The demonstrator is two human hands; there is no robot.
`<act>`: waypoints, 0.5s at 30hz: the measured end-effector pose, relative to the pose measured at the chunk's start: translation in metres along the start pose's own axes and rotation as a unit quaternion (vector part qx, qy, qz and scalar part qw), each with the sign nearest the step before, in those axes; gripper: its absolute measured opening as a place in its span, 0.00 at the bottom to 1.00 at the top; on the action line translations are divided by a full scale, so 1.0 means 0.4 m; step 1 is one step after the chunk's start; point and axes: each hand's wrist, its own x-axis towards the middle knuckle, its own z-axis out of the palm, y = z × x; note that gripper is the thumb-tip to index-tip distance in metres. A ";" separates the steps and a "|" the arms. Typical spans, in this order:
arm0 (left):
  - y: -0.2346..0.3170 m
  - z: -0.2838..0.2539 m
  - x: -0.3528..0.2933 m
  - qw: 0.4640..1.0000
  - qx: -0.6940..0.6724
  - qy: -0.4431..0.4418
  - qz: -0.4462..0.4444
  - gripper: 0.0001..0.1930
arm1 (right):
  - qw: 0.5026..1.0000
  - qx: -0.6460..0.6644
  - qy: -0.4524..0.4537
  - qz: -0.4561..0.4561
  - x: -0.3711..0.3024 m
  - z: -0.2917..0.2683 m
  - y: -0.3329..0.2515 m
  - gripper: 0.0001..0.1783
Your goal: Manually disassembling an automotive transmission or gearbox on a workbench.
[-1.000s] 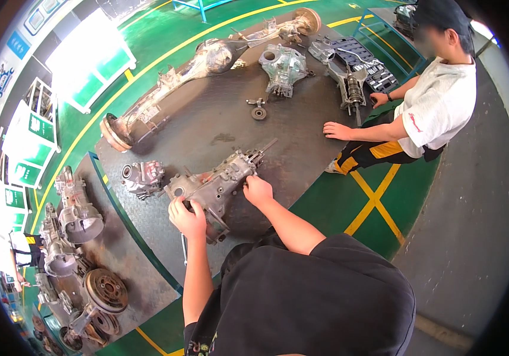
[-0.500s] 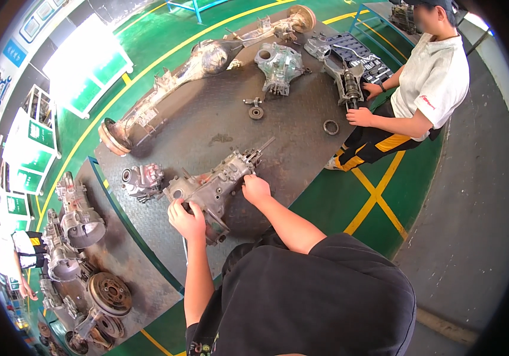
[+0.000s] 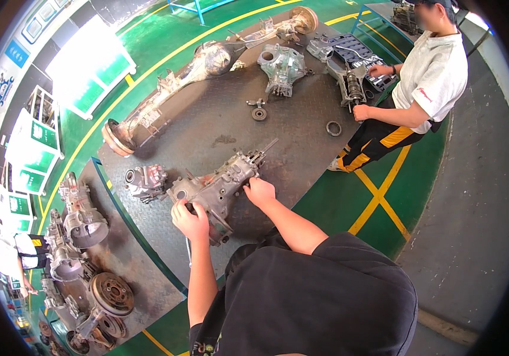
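Observation:
A grey metal gearbox housing (image 3: pixel 222 187) lies in front of me on the steel-topped table, its thin shaft pointing far right. My left hand (image 3: pixel 190 221) grips the near left end of the housing, fingers curled over the rim of its wide flange. On the near right side, my right hand (image 3: pixel 260 193) is closed against the casing close to the shaft end; its fingertips are partly hidden. Just left of the housing sits a smaller casting with reddish patches (image 3: pixel 146 181). A bearing ring (image 3: pixel 258 114) and a small bracket lie beyond.
A long rusty axle (image 3: pixel 171 89) spans the far left edge. Another casing (image 3: pixel 282 68) stands at the back. Across the right side, a co-worker (image 3: pixel 426 77) handles an opened gearbox (image 3: pixel 352 88) beside a tool case (image 3: pixel 355 48). More gearboxes and a brake drum (image 3: pixel 111 293) crowd the lower left table (image 3: pixel 141 279).
My hands keep their hold on the gearbox housing with hardly any shift. The co-worker's far hand has moved up from the opened gearbox over the tool case. The whole view has shifted slightly.

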 end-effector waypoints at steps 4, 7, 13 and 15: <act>-0.005 0.004 0.000 1.000 -0.008 -0.011 -0.004 0.14 | 1.000 -0.006 -0.012 -0.010 0.019 0.012 0.006 0.15; -0.011 0.003 -0.003 1.000 -0.001 -0.012 -0.009 0.14 | 1.000 -0.008 -0.010 0.017 0.007 -0.001 -0.009 0.15; -0.007 0.004 0.000 1.000 -0.001 -0.010 -0.002 0.14 | 0.999 -0.003 -0.038 0.003 0.023 0.003 0.002 0.16; -0.012 0.005 -0.002 1.000 0.000 -0.010 -0.003 0.14 | 0.999 -0.006 -0.033 0.007 0.015 -0.002 -0.002 0.16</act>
